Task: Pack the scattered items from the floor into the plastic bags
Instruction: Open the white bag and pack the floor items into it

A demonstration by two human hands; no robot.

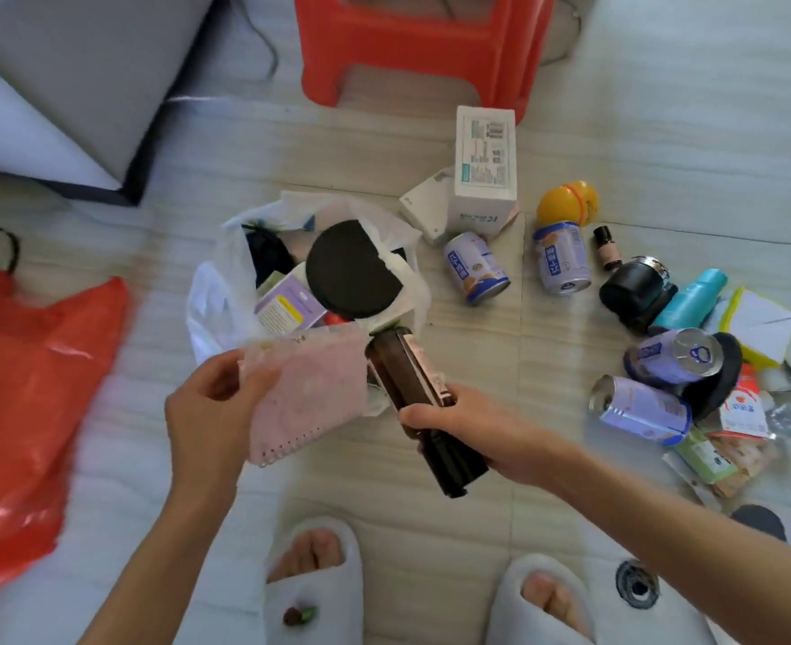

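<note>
Pale tiled floor (430,505) fills the head view, seen from above, with my two slippered feet at the bottom edge.

My left hand (212,407) has its fingers (263,381) clamped on the near end of a pink spiral notebook (309,393); my guess is that it is light, fairly stiff, and easiest to hold by a short edge, as now. My right hand (454,421) has its fingers curled round the middle of a dark brown bottle (412,388), tilted with its base toward the bag. It looks like glass or hard plastic, so I judge it heavier, smooth and worth setting down gently.

Just beyond both sets of fingers sits the white plastic bag (212,309), mouth open, already crowded with a black round lid (351,272) and a purple box (286,304). Little room seems left near its soft rim.

To the right of my right fingers lie the scattered cans (477,267), a white carton (484,174), a teal bottle (691,300) and packets. Left of my left fingers, well apart, a red plastic bag (25,388) lies crumpled. Ahead stands a red stool (421,44).
</note>
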